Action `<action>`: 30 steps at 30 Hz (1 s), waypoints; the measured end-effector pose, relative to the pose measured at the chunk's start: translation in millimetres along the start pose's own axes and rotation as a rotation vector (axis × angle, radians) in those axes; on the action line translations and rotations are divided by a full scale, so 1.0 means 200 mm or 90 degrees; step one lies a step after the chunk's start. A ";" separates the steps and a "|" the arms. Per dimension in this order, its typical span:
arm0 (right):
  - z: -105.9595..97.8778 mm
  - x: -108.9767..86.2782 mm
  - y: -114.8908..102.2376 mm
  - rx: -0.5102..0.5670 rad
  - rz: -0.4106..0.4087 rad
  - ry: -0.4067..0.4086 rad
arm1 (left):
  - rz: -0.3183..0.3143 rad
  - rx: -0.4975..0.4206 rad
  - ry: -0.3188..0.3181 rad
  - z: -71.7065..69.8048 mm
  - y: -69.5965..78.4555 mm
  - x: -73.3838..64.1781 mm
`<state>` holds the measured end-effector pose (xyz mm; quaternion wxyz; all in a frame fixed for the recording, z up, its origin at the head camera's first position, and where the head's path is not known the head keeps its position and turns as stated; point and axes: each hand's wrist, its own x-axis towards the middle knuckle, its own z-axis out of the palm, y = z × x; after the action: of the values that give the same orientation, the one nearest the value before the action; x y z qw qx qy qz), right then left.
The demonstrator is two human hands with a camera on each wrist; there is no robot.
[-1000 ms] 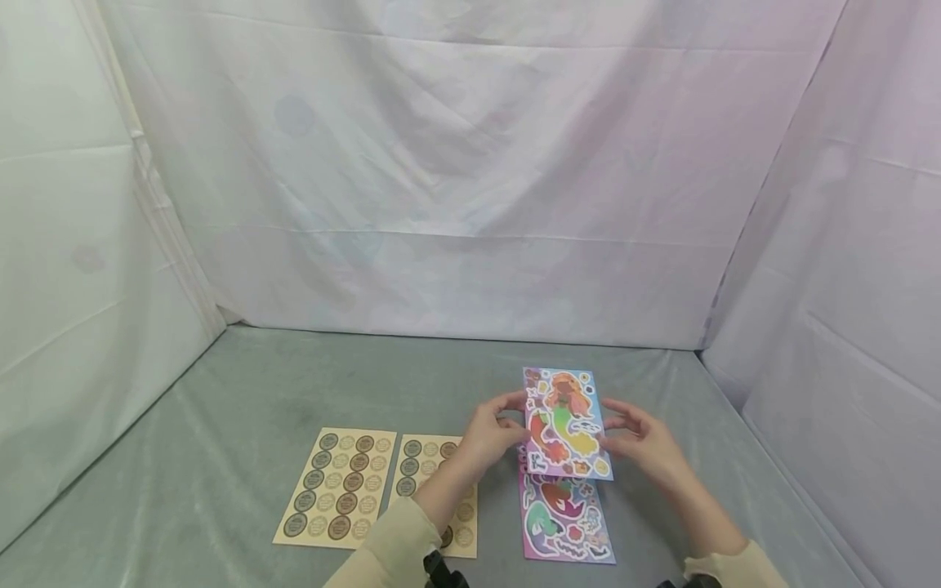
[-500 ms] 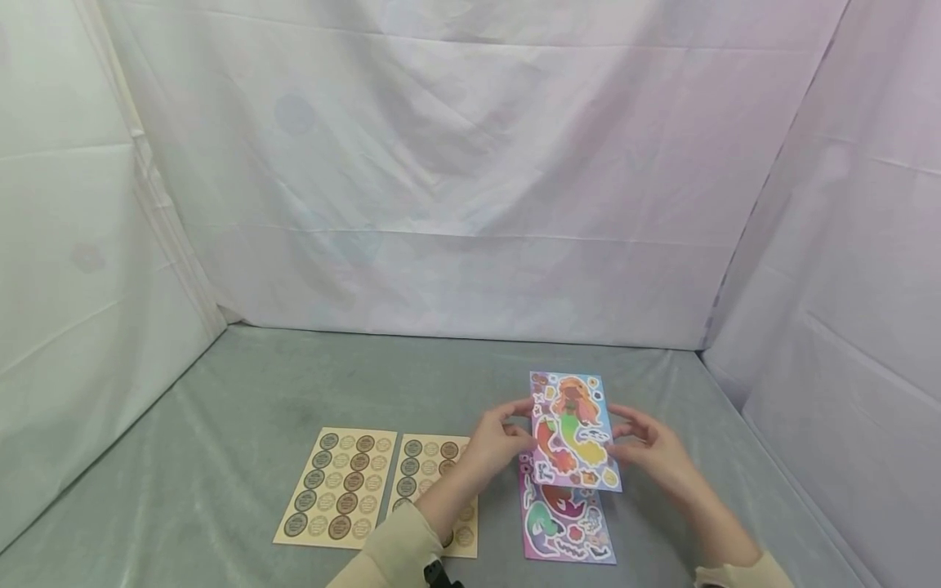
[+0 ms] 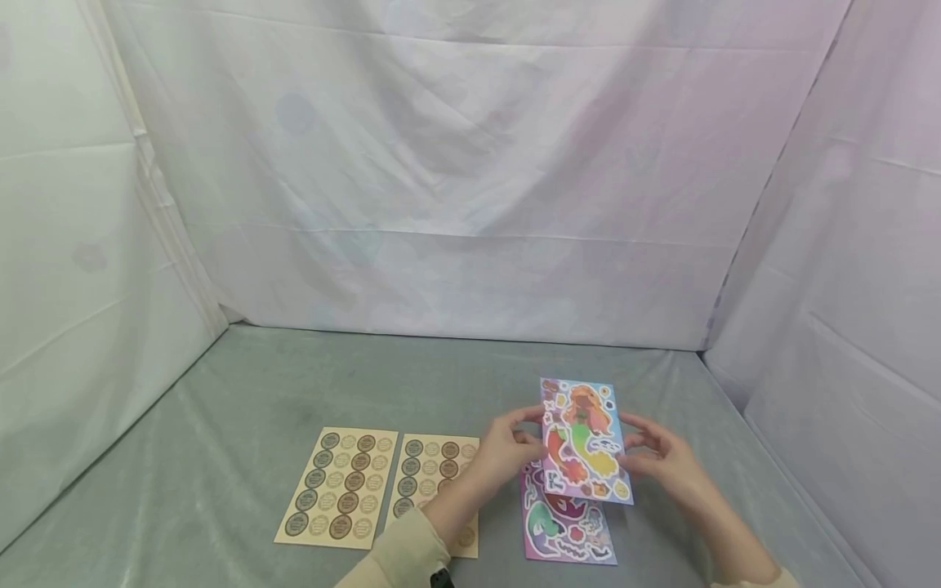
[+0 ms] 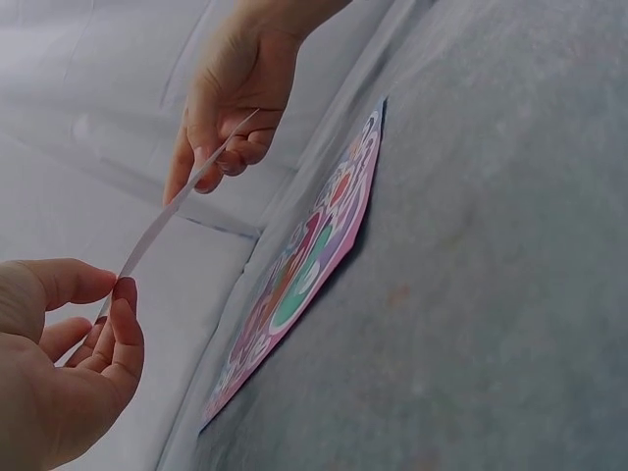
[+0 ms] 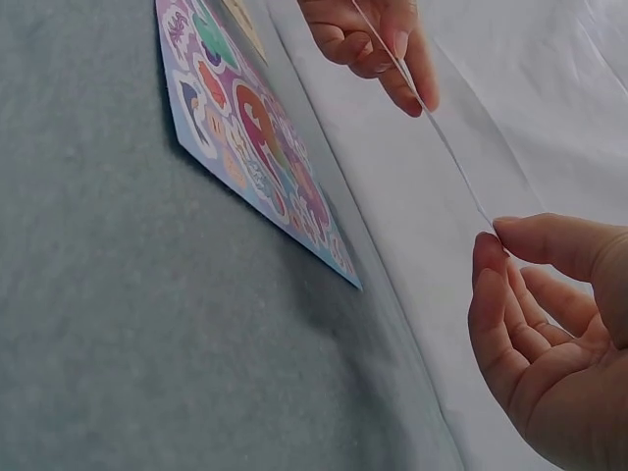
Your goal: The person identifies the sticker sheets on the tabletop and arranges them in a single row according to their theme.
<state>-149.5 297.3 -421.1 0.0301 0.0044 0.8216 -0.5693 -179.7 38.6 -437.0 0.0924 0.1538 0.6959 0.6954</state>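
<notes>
A colourful mermaid sticker sheet (image 3: 586, 441) is held up off the table between both hands. My left hand (image 3: 507, 449) pinches its left edge with thumb and fingertips; my right hand (image 3: 669, 465) does the same at the right edge. Both wrist views show the held sheet edge-on as a thin, slightly bent strip (image 4: 152, 233), raised above the table. Under it in the head view lies a second mermaid sticker sheet (image 3: 569, 535), flat on the grey cloth, its upper part hidden by the held one. The right wrist view shows that lower sheet (image 5: 250, 137) as well.
Two cream sheets of round label stickers lie side by side to the left: the outer one (image 3: 336, 488) in full view, the inner one (image 3: 415, 482) partly covered by my left forearm. White fabric walls (image 3: 456, 204) enclose the grey table (image 3: 294, 376) at the back and sides.
Both hands have carried the held mermaid sticker sheet a little to the right and toward the person. The lower mermaid sheet and the cream label sheets stay where they were.
</notes>
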 end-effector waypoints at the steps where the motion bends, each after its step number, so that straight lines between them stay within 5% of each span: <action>1: 0.00 0.00 0.00 -0.002 -0.005 -0.001 | 0.000 0.000 -0.002 0.00 0.00 0.00; 12: -0.04 -0.04 0.03 -0.019 0.009 -0.007 | 0.012 -0.015 -0.023 0.05 -0.03 -0.01; 30: -0.11 -0.09 0.08 -0.028 0.028 -0.021 | -0.011 -0.026 -0.006 0.14 -0.06 -0.02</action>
<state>-131.5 323.6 -427.1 0.0565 0.0126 0.8328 -0.5505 -167.2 64.5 -449.0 0.1044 0.1491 0.6826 0.7078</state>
